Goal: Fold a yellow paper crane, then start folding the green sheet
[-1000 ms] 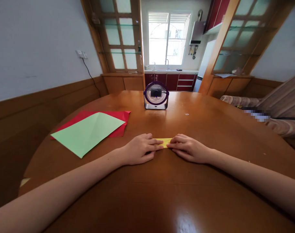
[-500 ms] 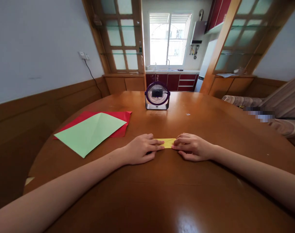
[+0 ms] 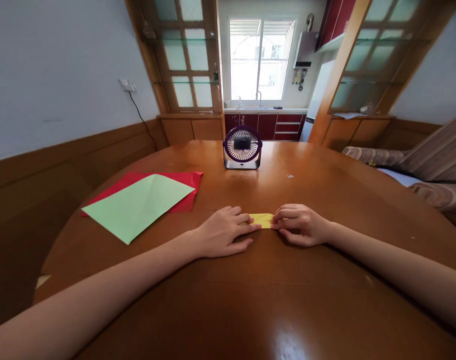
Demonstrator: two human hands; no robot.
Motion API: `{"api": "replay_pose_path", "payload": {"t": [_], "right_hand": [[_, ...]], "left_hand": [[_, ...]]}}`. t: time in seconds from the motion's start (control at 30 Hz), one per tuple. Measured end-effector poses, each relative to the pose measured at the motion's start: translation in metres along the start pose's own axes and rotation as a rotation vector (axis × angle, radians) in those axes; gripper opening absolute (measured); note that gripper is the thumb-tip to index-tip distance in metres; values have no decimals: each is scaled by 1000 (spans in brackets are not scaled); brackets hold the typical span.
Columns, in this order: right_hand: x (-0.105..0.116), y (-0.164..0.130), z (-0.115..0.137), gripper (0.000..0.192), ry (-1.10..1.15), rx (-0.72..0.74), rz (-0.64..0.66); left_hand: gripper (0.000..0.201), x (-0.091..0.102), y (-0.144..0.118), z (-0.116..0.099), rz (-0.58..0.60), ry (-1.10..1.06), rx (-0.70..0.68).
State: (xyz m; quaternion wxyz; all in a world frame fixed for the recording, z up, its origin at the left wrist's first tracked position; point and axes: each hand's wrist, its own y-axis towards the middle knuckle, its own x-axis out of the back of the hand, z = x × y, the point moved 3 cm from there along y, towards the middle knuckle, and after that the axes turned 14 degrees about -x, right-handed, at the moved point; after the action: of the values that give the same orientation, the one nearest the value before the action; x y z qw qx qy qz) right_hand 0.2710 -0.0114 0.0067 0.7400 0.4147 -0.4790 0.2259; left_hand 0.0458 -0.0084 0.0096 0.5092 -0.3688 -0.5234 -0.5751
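Note:
A small folded strip of yellow paper [image 3: 262, 221] lies flat on the brown wooden table [image 3: 228, 310], straight in front of me. My left hand [image 3: 225, 232] rests over its left end, fingers stretched out and spread, with the fingertips on the paper. The thumb lies apart on the wood. At the strip's right end, the curled fingers of my right hand [image 3: 303, 225] close on the edge. Both ends of the paper are partly hidden under my fingers, and a slanting crease shows in the middle.
To the left, a light green paper sheet [image 3: 141, 207] lies over a red sheet [image 3: 195, 182]. Beyond my hands stands a small purple fan [image 3: 243, 145]. A striped armchair [image 3: 434, 155] is past the table's right edge.
My left hand has slid a little to the right along the paper, its fingers flatter and wider apart. My right hand has shifted slightly to the right.

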Motion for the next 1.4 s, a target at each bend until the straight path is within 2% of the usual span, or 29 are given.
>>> {"api": "replay_pose_path", "payload": {"t": [0.17,0.37,0.67,0.93,1.07,1.23,1.4], "right_hand": [[0,3,6,25,13,5,-19],[-7,8,7,24,30,-1,50],[-5,7,3,20,135,-51,52],[-5,6,4,21,147,-65,63],[-5,6,4,21,155,-59,65],[-4,6,3,21,157,-54,55],[-3,4,2,21,153,-52,56]], "left_hand": [[40,0,3,-4,28,43,15],[37,-1,6,-4,25,82,7],[30,4,-12,5,-63,55,-63],[26,7,-12,5,-137,9,-70],[24,8,-20,7,-168,4,-102],[23,11,-33,6,-156,83,-151],[21,15,-34,3,-144,180,-181]]}}
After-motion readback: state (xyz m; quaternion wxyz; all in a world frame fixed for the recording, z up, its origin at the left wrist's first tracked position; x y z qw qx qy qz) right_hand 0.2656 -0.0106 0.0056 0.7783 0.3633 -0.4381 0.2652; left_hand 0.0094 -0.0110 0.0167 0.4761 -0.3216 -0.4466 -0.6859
